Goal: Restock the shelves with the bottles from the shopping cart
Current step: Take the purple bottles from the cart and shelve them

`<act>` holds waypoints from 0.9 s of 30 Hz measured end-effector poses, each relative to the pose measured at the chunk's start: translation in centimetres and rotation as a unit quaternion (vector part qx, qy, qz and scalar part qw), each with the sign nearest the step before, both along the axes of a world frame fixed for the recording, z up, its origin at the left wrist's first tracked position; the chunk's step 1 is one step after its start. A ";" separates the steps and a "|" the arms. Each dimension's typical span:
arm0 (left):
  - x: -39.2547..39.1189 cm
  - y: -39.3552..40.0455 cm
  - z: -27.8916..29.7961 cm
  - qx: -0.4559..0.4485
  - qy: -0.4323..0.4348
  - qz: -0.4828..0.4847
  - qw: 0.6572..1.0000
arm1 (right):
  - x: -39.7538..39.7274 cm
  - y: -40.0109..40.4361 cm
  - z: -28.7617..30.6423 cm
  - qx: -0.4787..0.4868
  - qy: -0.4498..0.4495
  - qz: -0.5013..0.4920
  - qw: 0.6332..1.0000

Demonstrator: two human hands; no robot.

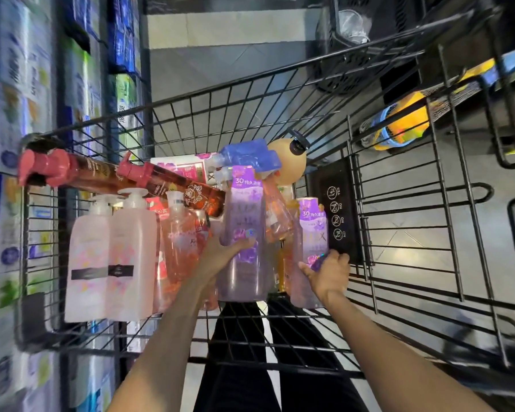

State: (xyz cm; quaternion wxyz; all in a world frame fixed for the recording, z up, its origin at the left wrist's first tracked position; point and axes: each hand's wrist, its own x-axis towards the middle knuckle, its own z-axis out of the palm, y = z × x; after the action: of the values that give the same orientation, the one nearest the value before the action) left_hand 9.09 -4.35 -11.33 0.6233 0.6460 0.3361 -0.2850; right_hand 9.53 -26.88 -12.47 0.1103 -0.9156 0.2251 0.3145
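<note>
The black wire shopping cart holds several bottles. My left hand grips a tall purple bottle around its middle, near the cart's centre. My right hand grips a second, smaller purple bottle just to the right. Two pale pink pump bottles stand at the cart's left side. Two dark amber bottles with red pumps lie across the back left. Between them and my left hand stands a clear orange-pink bottle. A blue cap and a tan round bottle lie behind.
Shelves of boxed goods run along the left, close to the cart. The cart's folding child seat with warning icons is at right. A black basket stands on the grey floor beyond. Coloured items sit at right.
</note>
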 end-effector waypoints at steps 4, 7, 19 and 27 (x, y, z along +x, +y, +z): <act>-0.3 1.7 2.3 -0.065 0.010 0.077 0.995 | -0.6 0.9 -0.7 0.039 -0.025 -0.047 0.998; -1.0 2.7 3.0 -0.084 0.006 0.103 0.991 | -0.2 1.1 -1.1 0.052 -0.036 -0.078 0.995; -3.7 4.0 3.4 -0.135 -0.021 0.141 0.980 | -0.4 3.3 -3.4 0.190 -0.033 -0.340 0.920; -3.1 4.3 4.0 -0.168 -0.021 0.182 0.969 | -0.9 3.9 -2.6 0.286 -0.061 -0.411 0.864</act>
State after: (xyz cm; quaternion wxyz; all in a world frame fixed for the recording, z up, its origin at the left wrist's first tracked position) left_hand 5.97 -0.06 -7.33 0.7714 0.4657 0.3821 -0.2051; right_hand 8.59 -23.00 -15.08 0.5000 -0.6858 0.4739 0.2345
